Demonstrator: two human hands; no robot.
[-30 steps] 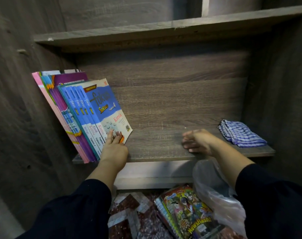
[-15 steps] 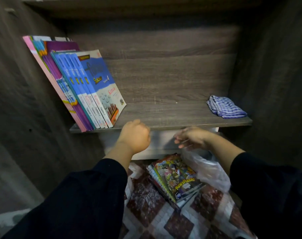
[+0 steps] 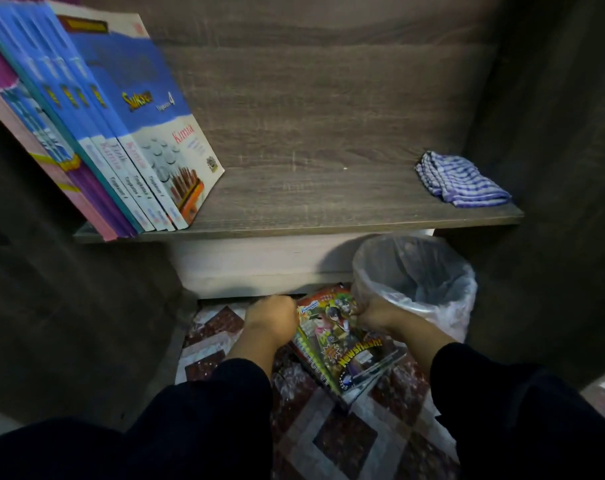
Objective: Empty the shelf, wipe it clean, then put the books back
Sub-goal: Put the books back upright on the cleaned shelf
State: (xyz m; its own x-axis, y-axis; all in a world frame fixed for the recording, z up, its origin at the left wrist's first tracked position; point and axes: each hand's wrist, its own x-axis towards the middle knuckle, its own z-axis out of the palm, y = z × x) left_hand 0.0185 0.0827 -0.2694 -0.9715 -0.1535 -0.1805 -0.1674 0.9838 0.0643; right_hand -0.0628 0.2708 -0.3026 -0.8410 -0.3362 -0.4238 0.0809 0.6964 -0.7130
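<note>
Item: stack of glossy comic magazines (image 3: 342, 344), lying on the patterned tile floor (image 3: 332, 441), lower centre of the frame, below the grey wood-grain shelf (image 3: 328, 199). Our left hand (image 3: 271, 318) and right hand (image 3: 372, 315) are each curled round an opposite top edge of the stack. Blue and purple textbooks (image 3: 97, 133) lean at upper left; blue-striped folded cloth (image 3: 462, 178) rests at right. Handling, in our judgement: lift the stack level and squared, then stand it beside the leaning row.
</note>
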